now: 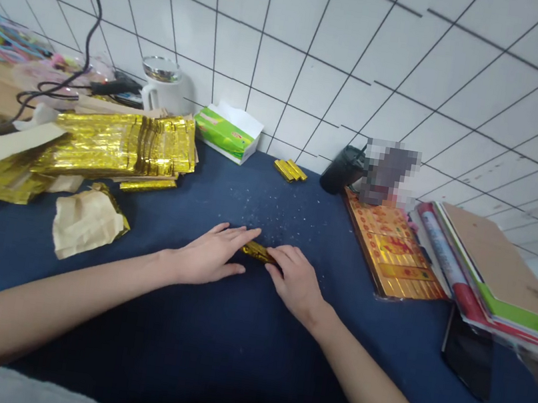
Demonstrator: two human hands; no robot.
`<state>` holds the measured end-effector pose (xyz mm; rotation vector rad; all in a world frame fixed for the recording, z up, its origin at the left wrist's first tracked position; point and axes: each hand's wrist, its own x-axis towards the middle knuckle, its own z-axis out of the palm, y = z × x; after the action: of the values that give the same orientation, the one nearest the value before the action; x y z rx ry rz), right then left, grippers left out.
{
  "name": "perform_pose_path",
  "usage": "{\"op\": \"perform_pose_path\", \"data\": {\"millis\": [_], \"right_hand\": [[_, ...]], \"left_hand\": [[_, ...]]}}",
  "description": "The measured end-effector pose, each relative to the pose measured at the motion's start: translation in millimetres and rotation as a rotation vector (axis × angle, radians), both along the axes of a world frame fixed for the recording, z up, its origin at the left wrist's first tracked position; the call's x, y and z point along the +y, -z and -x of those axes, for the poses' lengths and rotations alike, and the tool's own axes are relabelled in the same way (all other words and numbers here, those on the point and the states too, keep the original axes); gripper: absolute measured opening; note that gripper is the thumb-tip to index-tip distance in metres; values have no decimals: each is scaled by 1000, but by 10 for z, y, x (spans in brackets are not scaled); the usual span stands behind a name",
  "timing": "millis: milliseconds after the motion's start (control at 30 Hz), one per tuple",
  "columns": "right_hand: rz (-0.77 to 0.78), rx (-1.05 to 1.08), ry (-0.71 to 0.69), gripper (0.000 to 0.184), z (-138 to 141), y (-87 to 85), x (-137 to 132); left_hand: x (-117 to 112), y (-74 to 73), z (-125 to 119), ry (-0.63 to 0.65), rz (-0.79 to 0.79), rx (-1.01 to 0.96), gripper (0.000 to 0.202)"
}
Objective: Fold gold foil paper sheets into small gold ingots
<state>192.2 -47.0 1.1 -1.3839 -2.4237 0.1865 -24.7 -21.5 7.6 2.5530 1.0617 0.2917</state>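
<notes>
Between my two hands, on the dark blue tabletop point(229, 330), lies a small narrow piece of gold foil point(256, 251). My left hand point(213, 254) rests over its left end, palm down, with the fingers stretched out and the thumb apart. At the other end, the thumb and fingers of my right hand point(295, 279) close on the foil. Both ends of the piece are hidden under the fingers. Pale specks are scattered on the table just beyond. Farther back sit several small folded gold foil pieces point(290, 170), side by side.
To the left spreads a pile of gold foil strips point(120, 145), with a crumpled paper-backed piece point(86, 221) nearer me. A green tissue pack point(226, 133), white mug point(163, 88) and black cup point(342, 170) line the tiled wall. Orange-gold packets point(393, 250), stacked books point(507, 264) and a phone point(468, 356) lie right.
</notes>
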Motion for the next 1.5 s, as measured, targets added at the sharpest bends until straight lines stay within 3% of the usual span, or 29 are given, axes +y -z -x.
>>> {"op": "perform_pose_path", "data": {"millis": [100,200,300,433,667,767,900,1067,1167,1300,1400,1500], "right_hand": [[43,104,21,25,-21,-2,73],[95,193,64,25,-37,-6,112],[134,232,87,24,-37,-18,134],[144,262,121,24,-16,-35,131],[181,309,264,20,51,-38,51],[232,314,299,30,89,-46,-6],[299,350,250,52,171,-78,-112],[425,374,136,47,239,-150,-217],[303,379,142,31,156,-193,-177],[-97,310,115,30,-50,-159,2],[-206,127,-5,37,-134,-66,104],[-246,-32,-80,29,-117,9,114]], "left_hand": [[46,-55,-11,-67,8,-116,67],[52,-49,8,-127,-99,-193,47],[-3,-13,24,-38,-304,-200,16],[-108,17,-17,125,-479,-146,17],[-156,23,-112,136,-387,-12,25],[-150,14,-119,110,-329,24,29],[-147,25,-132,76,-289,45,34],[-133,67,-138,93,-277,21,35],[-120,83,-131,118,-283,3,29],[-111,82,-116,136,-314,2,26],[-99,82,-93,151,-332,30,30],[-76,84,-67,149,-350,51,34]]}}
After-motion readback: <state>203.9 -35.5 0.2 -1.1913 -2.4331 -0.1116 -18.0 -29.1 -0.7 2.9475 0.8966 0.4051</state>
